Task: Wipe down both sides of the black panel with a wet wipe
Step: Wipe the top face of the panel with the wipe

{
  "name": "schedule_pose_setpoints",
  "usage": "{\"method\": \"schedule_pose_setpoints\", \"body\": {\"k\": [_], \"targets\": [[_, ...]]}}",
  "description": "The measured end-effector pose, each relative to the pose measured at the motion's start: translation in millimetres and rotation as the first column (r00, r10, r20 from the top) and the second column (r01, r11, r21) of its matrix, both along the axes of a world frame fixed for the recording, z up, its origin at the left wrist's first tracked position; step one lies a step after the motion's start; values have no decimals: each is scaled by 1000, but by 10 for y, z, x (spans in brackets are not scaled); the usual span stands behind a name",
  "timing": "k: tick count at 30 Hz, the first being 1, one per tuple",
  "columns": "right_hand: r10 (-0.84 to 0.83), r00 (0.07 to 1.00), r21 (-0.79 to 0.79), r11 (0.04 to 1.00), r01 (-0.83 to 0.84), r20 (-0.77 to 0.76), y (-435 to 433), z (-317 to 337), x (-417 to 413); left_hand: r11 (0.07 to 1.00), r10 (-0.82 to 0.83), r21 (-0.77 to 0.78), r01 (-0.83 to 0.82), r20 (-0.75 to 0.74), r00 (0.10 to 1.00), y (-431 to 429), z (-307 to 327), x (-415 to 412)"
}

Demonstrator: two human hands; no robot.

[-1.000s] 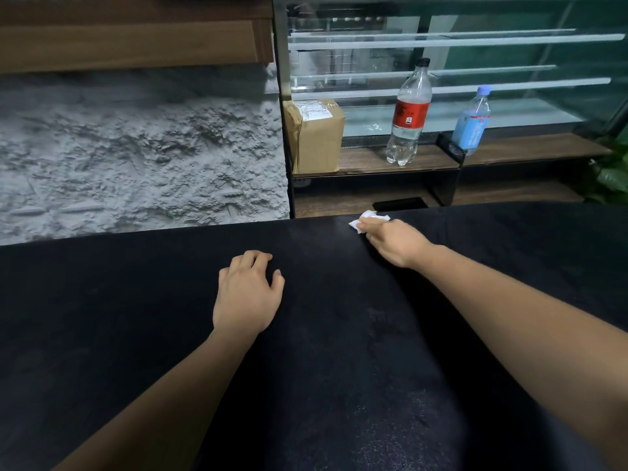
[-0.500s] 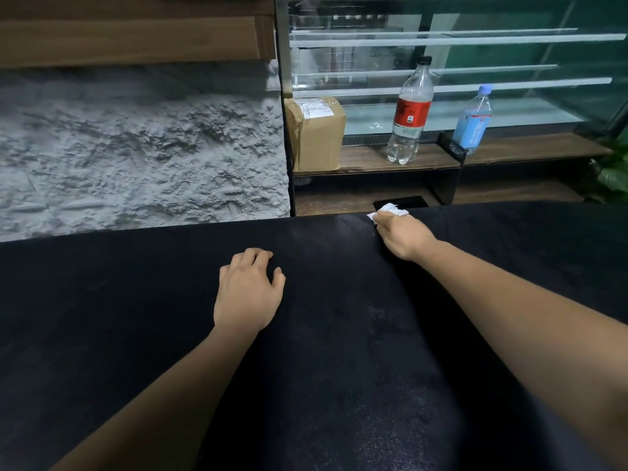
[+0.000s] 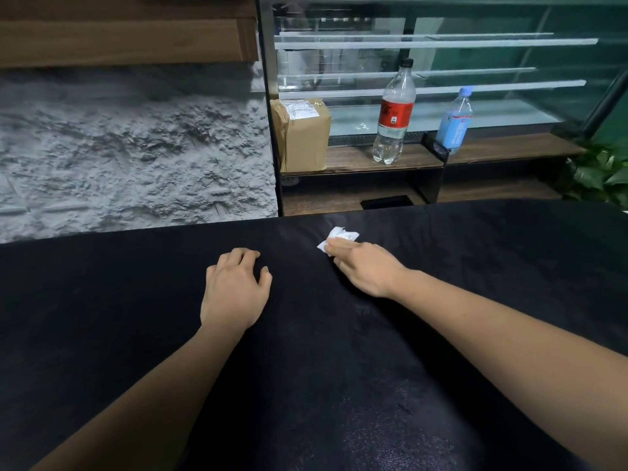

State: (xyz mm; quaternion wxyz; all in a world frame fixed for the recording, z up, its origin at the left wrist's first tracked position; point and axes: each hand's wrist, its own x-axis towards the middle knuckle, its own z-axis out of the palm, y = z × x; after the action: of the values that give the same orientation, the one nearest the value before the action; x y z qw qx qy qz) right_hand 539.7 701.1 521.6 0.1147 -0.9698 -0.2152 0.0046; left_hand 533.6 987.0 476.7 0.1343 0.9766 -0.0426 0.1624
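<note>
Wet wipe partly under right hand fingers — black panel cut off L/R/bottom; box label unreadable.

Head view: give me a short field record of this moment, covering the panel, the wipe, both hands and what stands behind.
black panel: lies flat, fills the foreground
wet wipe: white, crumpled, on the panel near its far edge
left hand: rests palm down on the panel, holds nothing
right hand: holds the wet wipe against the panel
wooden shelf: carries a cardboard box, a red-label bottle and a blue-label bottle, all upright
panel underside: not in view
</note>
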Motion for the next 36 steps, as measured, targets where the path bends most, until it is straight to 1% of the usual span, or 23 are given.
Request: {"method": "schedule_pose_setpoints", "body": {"k": [3,6,9,14,17,20,23,26,30,36], "targets": [[21,1000,-15,1000,-21,-5,-57,38,-69,1000,1,0,-1,-9,1000,6,-4,6],[-3,1000,-21,1000,3,-19,-174,57,-67,1000,-3,-1,3,-6,1000,0,1,6],[-87,996,-19,996,87,-33,-341,71,-27,1000,-3,-4,3,0,1000,0,3,-4],[-176,984,53,983,176,-9,-667,75,50,1000,-8,-6,8,4,1000,1,9,-13],[-269,963,32,963,269,-6,-882,48,134,1000,-7,-10,7,-8,1000,4,5,-2],[-312,950,67,948,311,-1,-1005,31,177,1000,-3,-6,3,-5,1000,-1,-1,4],[-322,947,26,947,321,14,-965,18,176,1000,-2,-3,2,-1,1000,2,-5,11],[-369,929,-31,929,369,-8,-818,31,138,1000,1,3,-1,-6,1000,1,-8,12],[-335,942,-11,942,335,-17,-609,58,-26,1000,2,6,-2,0,1000,9,-10,8],[-216,976,21,976,216,-12,-324,61,-359,1000,-1,6,1,-4,1000,5,-2,-1]]}}
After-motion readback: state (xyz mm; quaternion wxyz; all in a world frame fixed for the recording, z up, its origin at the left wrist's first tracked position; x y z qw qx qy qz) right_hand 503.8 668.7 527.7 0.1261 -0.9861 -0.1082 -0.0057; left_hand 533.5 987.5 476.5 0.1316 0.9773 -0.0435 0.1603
